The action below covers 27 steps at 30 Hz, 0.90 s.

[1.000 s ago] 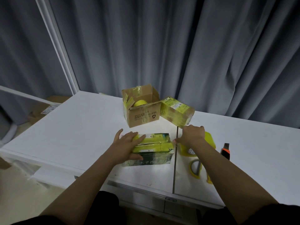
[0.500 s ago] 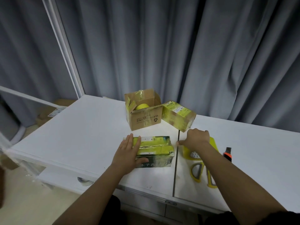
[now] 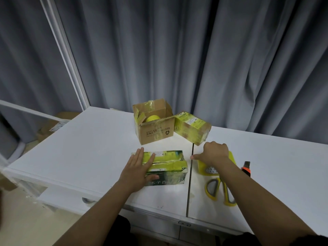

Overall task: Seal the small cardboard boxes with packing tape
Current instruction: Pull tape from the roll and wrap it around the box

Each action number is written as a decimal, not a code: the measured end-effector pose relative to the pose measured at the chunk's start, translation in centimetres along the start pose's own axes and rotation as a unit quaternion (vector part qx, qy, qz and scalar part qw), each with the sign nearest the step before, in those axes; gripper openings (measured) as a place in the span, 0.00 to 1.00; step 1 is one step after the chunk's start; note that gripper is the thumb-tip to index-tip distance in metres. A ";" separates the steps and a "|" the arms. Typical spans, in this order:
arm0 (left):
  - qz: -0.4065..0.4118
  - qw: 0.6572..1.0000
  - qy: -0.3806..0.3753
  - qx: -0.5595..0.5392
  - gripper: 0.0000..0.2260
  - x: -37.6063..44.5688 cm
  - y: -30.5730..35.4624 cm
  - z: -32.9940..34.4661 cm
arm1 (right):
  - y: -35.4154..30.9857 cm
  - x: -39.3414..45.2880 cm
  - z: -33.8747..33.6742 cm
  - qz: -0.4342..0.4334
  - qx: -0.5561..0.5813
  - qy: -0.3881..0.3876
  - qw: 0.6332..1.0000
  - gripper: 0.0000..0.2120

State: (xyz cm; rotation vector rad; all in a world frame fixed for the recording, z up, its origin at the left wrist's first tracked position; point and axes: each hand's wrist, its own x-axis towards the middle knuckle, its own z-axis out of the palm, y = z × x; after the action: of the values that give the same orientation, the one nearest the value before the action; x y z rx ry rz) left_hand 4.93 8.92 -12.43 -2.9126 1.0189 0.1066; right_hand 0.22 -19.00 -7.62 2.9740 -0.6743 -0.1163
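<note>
A small green box (image 3: 168,163) wrapped in yellowish tape lies on the white table (image 3: 85,150) in front of me. My left hand (image 3: 137,168) lies flat on its left end, fingers straight on the top, thumb against the front face. My right hand (image 3: 215,153) is to the right of the box, past the table seam. Its fingers curl over a yellow roll of packing tape (image 3: 204,168), which it mostly hides; its thumb points toward the box.
Behind stand an open brown cardboard box (image 3: 156,134) with a yellow roll (image 3: 153,118) inside and a taped box (image 3: 192,129) leaning against it. Yellow-handled scissors (image 3: 220,192) and an orange-black cutter (image 3: 247,169) lie at right. Grey curtains hang behind the table.
My left hand has flattened and straightened its fingers over the box's left end. My right hand has drawn slightly away from the box's right edge, staying on the tape roll.
</note>
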 end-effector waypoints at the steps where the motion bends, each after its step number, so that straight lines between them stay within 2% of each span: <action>1: 0.007 1.000 0.000 0.007 0.40 0.1 0.0 0.0 | -0.3 0.0 0.1 -0.004 -0.005 0.004 1.000 0.28; 3: 0.034 0.999 -0.004 0.026 0.32 0.1 0.2 0.0 | -0.8 -0.1 0.3 -0.009 -0.015 0.009 1.000 0.27; 5: 0.069 0.997 -0.012 0.039 0.28 0.1 0.8 -0.1 | -1.2 -0.2 0.4 -0.010 -0.022 0.007 1.000 0.26; 8: 0.085 0.994 -0.046 0.048 0.37 0.1 2.4 -0.8 | -1.6 -0.3 0.4 -0.018 -0.030 0.000 0.999 0.24; 9: 0.077 0.995 -0.052 0.048 0.39 0.3 3.1 -1.0 | -1.7 -0.3 0.4 -0.022 -0.031 0.003 0.999 0.24; 11: 0.038 0.998 -0.047 0.018 0.37 0.8 4.6 -1.4 | -1.7 -0.4 0.4 -0.025 -0.032 0.012 0.999 0.23; 14: -0.043 0.998 -0.002 -0.037 0.31 1.5 7.4 -1.7 | -1.8 -0.6 0.4 -0.024 -0.039 0.012 0.999 0.23; 17: -0.063 0.997 0.041 -0.024 0.31 2.0 8.6 -0.4 | -1.3 -0.7 0.1 -0.017 -0.033 0.007 0.999 0.24; 20: -0.026 0.998 0.050 -0.031 0.33 2.6 6.9 0.8 | 0.0 -0.9 -0.7 0.012 0.003 -0.003 1.000 0.28; 23: 0.057 0.995 0.026 -0.074 0.33 4.4 4.2 0.4 | 0.7 -2.0 -1.3 0.025 0.056 0.004 0.998 0.31; 27: 0.126 0.982 0.016 -0.138 0.20 6.3 0.9 -0.9 | 0.7 -4.0 -1.4 -0.007 0.204 -0.046 0.978 0.24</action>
State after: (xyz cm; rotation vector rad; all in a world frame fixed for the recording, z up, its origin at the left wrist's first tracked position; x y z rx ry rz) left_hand 9.35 4.29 -12.12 -3.0145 1.4870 0.2313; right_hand -3.51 -17.82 -5.98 3.3836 -0.7697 -0.1313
